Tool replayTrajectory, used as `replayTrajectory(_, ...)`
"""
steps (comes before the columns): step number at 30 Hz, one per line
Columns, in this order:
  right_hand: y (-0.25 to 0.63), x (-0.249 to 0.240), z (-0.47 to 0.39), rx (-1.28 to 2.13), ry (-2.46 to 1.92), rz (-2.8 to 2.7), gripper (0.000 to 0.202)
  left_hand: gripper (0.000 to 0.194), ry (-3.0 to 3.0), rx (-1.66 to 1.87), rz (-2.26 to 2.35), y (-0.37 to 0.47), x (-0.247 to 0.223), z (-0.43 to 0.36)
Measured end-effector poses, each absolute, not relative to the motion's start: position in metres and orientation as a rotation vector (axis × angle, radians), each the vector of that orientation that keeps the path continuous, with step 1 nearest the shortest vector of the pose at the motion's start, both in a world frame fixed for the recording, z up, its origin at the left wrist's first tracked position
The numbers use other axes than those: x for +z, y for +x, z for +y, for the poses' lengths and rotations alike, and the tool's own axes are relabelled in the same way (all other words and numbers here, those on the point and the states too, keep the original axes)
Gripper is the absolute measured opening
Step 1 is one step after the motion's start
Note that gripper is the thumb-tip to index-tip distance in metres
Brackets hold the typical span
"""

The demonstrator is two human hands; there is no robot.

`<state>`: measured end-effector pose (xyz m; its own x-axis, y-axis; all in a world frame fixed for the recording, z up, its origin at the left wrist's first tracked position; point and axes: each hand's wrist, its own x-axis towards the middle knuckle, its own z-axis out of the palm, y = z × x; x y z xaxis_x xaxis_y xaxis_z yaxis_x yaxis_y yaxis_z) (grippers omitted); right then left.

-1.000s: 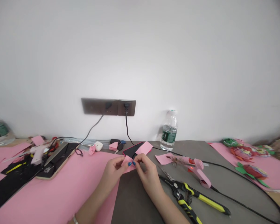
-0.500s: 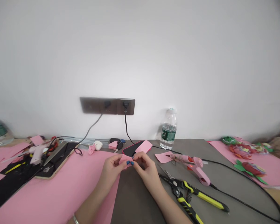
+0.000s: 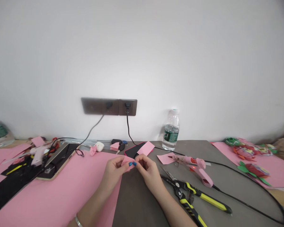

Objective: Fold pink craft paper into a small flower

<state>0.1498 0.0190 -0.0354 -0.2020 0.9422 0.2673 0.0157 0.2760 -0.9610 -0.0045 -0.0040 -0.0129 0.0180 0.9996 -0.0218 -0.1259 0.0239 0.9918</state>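
Note:
Between both hands is a small piece of pink paper (image 3: 127, 162), held up just above the table. My left hand (image 3: 114, 171) pinches it from the left, thumb and fingers closed on it. From the other side my right hand (image 3: 146, 170) grips its edge, and the two blue-nailed thumbs nearly meet. The fingers hide part of the paper. Just behind lies a dark phone with a red edge (image 3: 132, 151), a pink paper rectangle (image 3: 146, 148) resting across it. Another pink piece (image 3: 165, 158) lies to the right, by the tip of a pink glue gun (image 3: 201, 171).
Yellow-and-black pliers (image 3: 203, 197) lie right of my right arm. A water bottle (image 3: 170, 134) stands against the wall. Large pink paper (image 3: 61, 192) spreads left, beside another phone (image 3: 61, 160). Paper flowers (image 3: 253, 170) lie far right. The glue gun's black cord (image 3: 248, 178) loops there.
The thumbs have shifted slightly to the right along the pink paper, and my right fingers have closed in a little more. The things on the table stay where they were.

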Motion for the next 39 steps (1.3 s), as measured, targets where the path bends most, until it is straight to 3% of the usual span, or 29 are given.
replayTrajectory(8, 0.149, -0.036, 0.020, 1.145, -0.845, -1.525, 0.027, 0.035, 1.084, 1.229, 1.072, -0.007, -0.019, -0.003)
replayTrajectory(14, 0.152, -0.034, 0.022, 1.286, -0.813, -1.211, 0.033, 0.051, 1.399, 1.282, 1.089, -0.008, -0.023, -0.004)
replayTrajectory(21, 0.146, -0.039, 0.021, 1.398, -0.736, -1.088, 0.031, 0.006, 1.696, 1.424, 1.222, -0.007, -0.022, -0.005)
replayTrajectory(39, 0.142, -0.032, 0.016, 1.435, -0.689, -1.159, 0.031, 0.015, 1.298, 1.490, 1.232, -0.007, -0.013, -0.008)
